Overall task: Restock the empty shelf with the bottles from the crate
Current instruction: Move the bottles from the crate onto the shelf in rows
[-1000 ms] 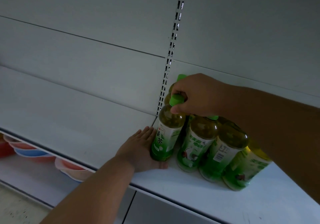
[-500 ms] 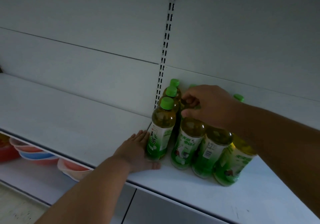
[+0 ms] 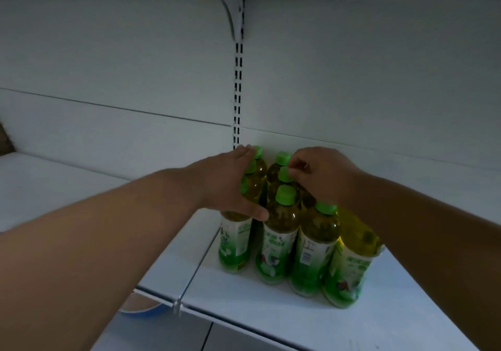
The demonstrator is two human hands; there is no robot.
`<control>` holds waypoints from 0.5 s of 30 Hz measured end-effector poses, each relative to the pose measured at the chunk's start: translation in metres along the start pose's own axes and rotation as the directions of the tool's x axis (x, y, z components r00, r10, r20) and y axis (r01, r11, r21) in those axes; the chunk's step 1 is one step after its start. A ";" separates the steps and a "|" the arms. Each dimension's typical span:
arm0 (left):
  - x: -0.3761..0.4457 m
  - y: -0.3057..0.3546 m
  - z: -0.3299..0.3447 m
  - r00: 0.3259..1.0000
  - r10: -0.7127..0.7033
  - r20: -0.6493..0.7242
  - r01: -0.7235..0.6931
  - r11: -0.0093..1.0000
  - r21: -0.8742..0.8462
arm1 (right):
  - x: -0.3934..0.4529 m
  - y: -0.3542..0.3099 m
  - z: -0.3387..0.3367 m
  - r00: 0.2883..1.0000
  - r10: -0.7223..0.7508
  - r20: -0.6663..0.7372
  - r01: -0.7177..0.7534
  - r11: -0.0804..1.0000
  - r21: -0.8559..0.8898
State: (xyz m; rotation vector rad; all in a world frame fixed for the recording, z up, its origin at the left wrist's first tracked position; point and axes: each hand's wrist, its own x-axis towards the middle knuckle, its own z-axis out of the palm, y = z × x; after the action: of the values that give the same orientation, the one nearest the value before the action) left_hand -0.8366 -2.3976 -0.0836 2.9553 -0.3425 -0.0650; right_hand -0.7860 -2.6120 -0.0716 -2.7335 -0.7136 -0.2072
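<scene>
Several green-tea bottles with green caps stand in a tight cluster on the white shelf (image 3: 271,315), against the back panel. My left hand (image 3: 225,188) lies along the left row, fingers straight over the caps and thumb across the shoulder of the front left bottle (image 3: 234,245). My right hand (image 3: 320,177) has curled fingers pinching the cap of a middle bottle (image 3: 285,175) in the second row. In front of it stands another bottle (image 3: 279,231), with two more (image 3: 317,242) to its right. The crate is out of view.
A slotted upright (image 3: 237,93) runs up the back panel to a bracket (image 3: 230,11) under the shelf above. The shelf stretches bare to the left (image 3: 67,182) and right. A blue bowl (image 3: 141,310) shows on the lower shelf.
My left hand rose from the shelf surface beside the front bottle onto the left row's tops. My right hand stays on the caps of the second row. The camera moved closer and higher.
</scene>
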 end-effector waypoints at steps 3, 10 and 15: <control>0.024 0.006 0.004 0.997 -0.031 0.070 0.022 0.992 0.126 | 0.014 0.001 0.003 0.998 -0.007 0.060 0.011 0.998 -0.056; 0.032 0.003 0.014 0.999 -0.004 0.050 -0.001 0.995 0.103 | 0.032 -0.001 0.010 0.981 -0.062 0.183 0.091 0.983 -0.157; 0.031 0.008 0.013 0.998 0.011 0.058 -0.017 0.994 0.106 | 0.037 -0.003 0.008 0.980 -0.100 0.171 0.137 0.966 -0.217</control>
State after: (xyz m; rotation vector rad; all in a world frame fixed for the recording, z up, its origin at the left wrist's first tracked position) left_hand -0.8091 -2.4146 -0.0954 3.0610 -0.3857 -0.1338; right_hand -0.7551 -2.5901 -0.0709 -2.9527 -0.9536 -0.1038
